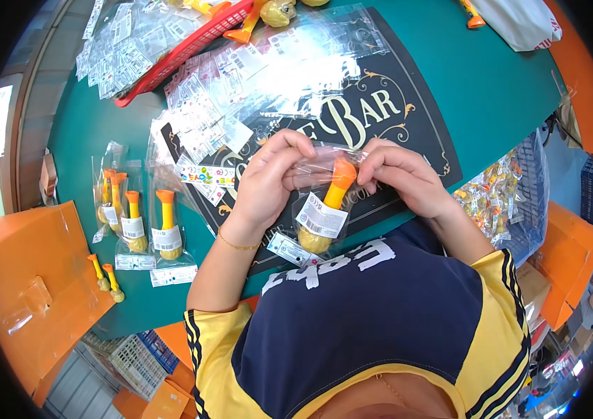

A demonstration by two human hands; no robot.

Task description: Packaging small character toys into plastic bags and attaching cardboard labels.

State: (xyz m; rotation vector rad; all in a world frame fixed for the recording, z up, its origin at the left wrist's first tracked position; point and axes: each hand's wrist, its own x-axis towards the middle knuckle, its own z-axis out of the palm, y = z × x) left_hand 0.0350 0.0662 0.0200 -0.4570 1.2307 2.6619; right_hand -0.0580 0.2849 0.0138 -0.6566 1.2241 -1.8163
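Between my hands is a clear plastic bag (299, 230) with a yellow toy (336, 193) inside; the toy has a flared orange end and a round gold end. A white printed label wraps around its middle. My left hand (272, 171) is closed on the bag's upper left edge. The fingers of my right hand (400, 173) pinch the upper right edge, near the toy's orange end. The bag is tilted, its lower end close to my shirt. Beneath it lies a black mat (422, 119) with printed lettering.
Several bagged toys (166, 234) lie on the green table (485, 84) to the left, beside two loose toys (113, 283). Flat clear bags (219, 91) are heaped at the back, around a red basket (170, 63). A blue crate (535, 202) of bagged toys stands at right.
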